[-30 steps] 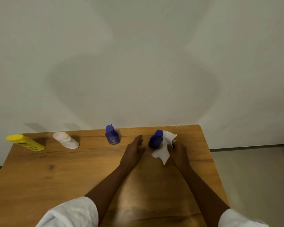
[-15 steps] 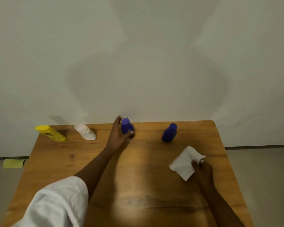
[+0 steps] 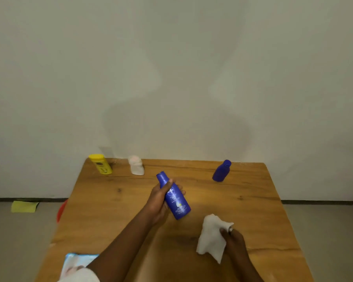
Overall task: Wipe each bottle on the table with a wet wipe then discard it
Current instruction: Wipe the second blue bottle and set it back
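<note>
My left hand (image 3: 158, 202) grips a blue lotion bottle (image 3: 174, 198), lifted above the middle of the wooden table (image 3: 110, 212) and tilted with its cap pointing away from me. My right hand (image 3: 233, 240) pinches a white wet wipe (image 3: 211, 237) low over the table's near right part. A second blue bottle (image 3: 221, 170) stands near the far right edge. Along the far left edge stand a yellow bottle (image 3: 101, 164) and a white bottle (image 3: 136, 165).
A light blue wet wipe pack (image 3: 77, 263) lies at the table's near left corner, partly under my sleeve. A wall runs right behind the table. On the floor to the left lie a yellow-green cloth (image 3: 24, 206) and the rim of a red object (image 3: 61, 210).
My left hand has lifted the blue bottle from the back row and brought it toward me. My right hand has pulled the wipe back from the other blue bottle.
</note>
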`<state>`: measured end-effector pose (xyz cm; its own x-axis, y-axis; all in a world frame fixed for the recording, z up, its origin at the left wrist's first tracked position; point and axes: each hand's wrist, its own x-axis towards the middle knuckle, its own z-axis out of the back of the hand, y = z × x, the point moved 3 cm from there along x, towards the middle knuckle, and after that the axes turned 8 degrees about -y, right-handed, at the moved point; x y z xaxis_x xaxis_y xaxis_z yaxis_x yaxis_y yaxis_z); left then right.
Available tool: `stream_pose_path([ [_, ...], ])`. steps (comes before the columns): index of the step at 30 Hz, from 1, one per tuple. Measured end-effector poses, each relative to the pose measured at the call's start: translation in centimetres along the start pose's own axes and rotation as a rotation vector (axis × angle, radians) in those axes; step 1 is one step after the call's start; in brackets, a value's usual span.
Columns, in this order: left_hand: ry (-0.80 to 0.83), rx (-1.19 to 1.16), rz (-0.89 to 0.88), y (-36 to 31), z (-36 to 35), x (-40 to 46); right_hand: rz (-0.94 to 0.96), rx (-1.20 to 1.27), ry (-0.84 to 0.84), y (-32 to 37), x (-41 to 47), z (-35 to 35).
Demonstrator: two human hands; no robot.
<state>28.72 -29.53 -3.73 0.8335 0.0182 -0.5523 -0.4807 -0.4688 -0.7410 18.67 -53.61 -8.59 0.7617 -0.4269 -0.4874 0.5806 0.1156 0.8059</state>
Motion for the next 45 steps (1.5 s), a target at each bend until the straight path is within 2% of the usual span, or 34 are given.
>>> stream_pose_path([
  [4, -0.007, -0.209, 0.156, -1.6, 3.7, -7.1, 0.325, -0.060, 0.065, 5.1, -8.4, -4.4],
  [7, 0.004, -0.239, 0.176, -2.6, 5.9, -11.2, 0.576, -0.123, 0.051, 10.2, -14.5, -7.9],
  [10, 0.024, -0.235, 0.159, -3.8, 7.8, -14.9, 0.830, -0.340, 0.169, 13.4, -21.0, -12.1],
  [12, 0.069, -0.226, 0.158, -4.6, 8.7, -16.6, 0.987, -0.553, 0.150, 13.5, -24.0, -14.7],
  [15, 0.097, -0.220, 0.171, -6.5, 10.6, -18.8, 1.220, -0.770, -0.023, 12.7, -27.8, -16.5],
  [18, 0.129, -0.272, 0.219, -7.6, 11.6, -19.8, 1.314, -0.862, 0.025, 10.8, -29.6, -15.7],
  [22, 0.147, -0.242, 0.181, -7.5, 11.1, -20.4, 1.221, -0.878, 0.051, 10.8, -30.2, -12.7],
  [25, 0.113, -0.116, 0.127, -6.8, 9.1, -21.3, 1.157, -0.806, 0.116, 13.1, -28.9, -11.7],
  [29, 0.128, -0.111, 0.125, -7.4, 6.8, -21.5, 1.234, -0.849, 0.137, 15.7, -27.9, -11.1],
  [34, 0.116, -0.136, 0.121, -8.9, 5.5, -19.6, 1.440, -0.982, 0.204, 13.2, -28.4, -8.4],
  [38, 0.078, -0.130, 0.102, -8.1, 3.1, -19.5, 1.369, -0.902, 0.200, 12.6, -26.1, -5.7],
  [42, 0.054, -0.069, 0.058, -6.0, 0.2, -19.7, 1.266, -0.737, 0.137, 15.2, -23.3, -5.0],
  [45, 0.064, -0.098, 0.040, -5.9, -1.0, -19.8, 1.297, -0.716, 0.163, 16.8, -22.8, -4.9],
])
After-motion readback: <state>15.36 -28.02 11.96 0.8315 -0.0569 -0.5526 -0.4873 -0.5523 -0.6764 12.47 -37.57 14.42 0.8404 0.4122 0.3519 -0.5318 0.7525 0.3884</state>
